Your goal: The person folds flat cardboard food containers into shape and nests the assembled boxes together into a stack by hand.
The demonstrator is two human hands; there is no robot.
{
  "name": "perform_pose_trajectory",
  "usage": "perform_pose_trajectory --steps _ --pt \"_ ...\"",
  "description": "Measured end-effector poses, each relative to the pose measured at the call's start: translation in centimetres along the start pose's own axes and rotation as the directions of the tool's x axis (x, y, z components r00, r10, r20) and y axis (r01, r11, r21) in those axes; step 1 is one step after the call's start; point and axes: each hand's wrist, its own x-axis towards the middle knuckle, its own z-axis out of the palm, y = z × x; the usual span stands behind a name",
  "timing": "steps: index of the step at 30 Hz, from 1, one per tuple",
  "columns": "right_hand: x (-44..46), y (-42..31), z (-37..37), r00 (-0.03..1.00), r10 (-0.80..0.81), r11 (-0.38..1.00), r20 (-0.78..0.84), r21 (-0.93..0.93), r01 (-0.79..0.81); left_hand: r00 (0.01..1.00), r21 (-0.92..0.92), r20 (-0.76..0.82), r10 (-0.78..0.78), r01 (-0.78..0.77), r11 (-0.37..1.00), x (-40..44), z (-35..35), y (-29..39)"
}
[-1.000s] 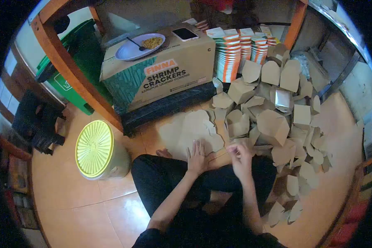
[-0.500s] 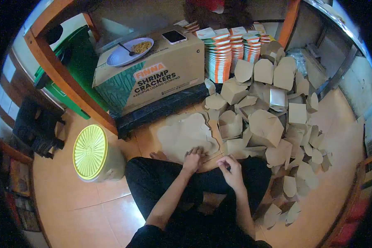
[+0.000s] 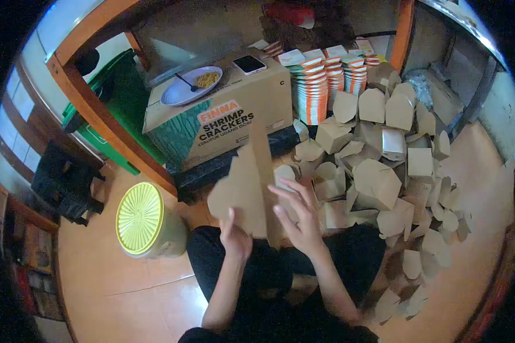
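Note:
A flat brown cardboard food-box blank (image 3: 243, 197) stands raised in front of my lap, bent along a crease, with a narrow panel turned up on its right side. My left hand (image 3: 236, 237) grips its lower left edge, thumb on the near face and the other fingers mostly hidden. Close to the right side of the cardboard is my right hand (image 3: 299, 220), its fingers spread apart and slightly blurred. Whether those fingertips touch the panel I cannot tell.
Many folded brown boxes (image 3: 377, 183) are heaped to the right. Behind stand a shrimp crackers carton (image 3: 263, 103), carrying a plate of food (image 3: 174, 94) and a phone (image 3: 250, 64), and orange-white stacks (image 3: 309, 91). A yellow-lidded tub (image 3: 140, 217) stands left.
The cardboard blank has come up off the floor and is bent, with my left hand now holding its edge. My right hand has moved up and left, its fingers spreading. The view has shifted slightly.

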Motion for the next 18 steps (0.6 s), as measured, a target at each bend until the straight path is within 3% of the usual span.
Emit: perform_pose_trajectory --steps 1,3,7,8,11,15,18 --pt "0.9 -1.5 0.4 1.0 -0.002 1.0 -0.027 0.018 0.003 0.999 -0.016 0.007 -0.053 0.053 0.998 -1.8 0.3 0.8" --pt "1.8 -3.4 1.1 0.997 -0.001 0.999 -0.079 0.05 0.005 0.974 0.014 0.181 -0.135 0.134 0.991 -4.8 -0.4 2.0" --pt "0.0 -3.6 1.3 0.998 0.0 0.999 -0.06 0.033 0.002 0.957 0.091 0.141 -0.255 0.244 0.966 -6.7 -2.4 1.8" --pt "-0.2 -4.1 0.8 0.997 -0.023 0.997 -0.074 -0.078 0.017 0.951 0.122 0.114 -0.288 0.274 0.954 -6.9 -2.7 1.9" --pt "-0.9 -4.3 0.1 0.997 -0.026 0.994 -0.075 -0.11 0.018 0.936 0.197 0.097 -0.337 0.314 0.929 -7.8 -1.5 2.7" --pt "-1.6 -4.5 0.2 0.993 0.08 0.993 -0.085 0.098 -0.072 0.922 0.244 0.14 -0.36 0.321 0.915 -8.7 -0.5 3.7" --pt "-2.7 -4.3 0.7 0.979 0.182 0.962 -0.087 0.221 -0.16 0.907 0.232 0.013 -0.42 0.406 0.884 -9.3 -1.1 2.3"
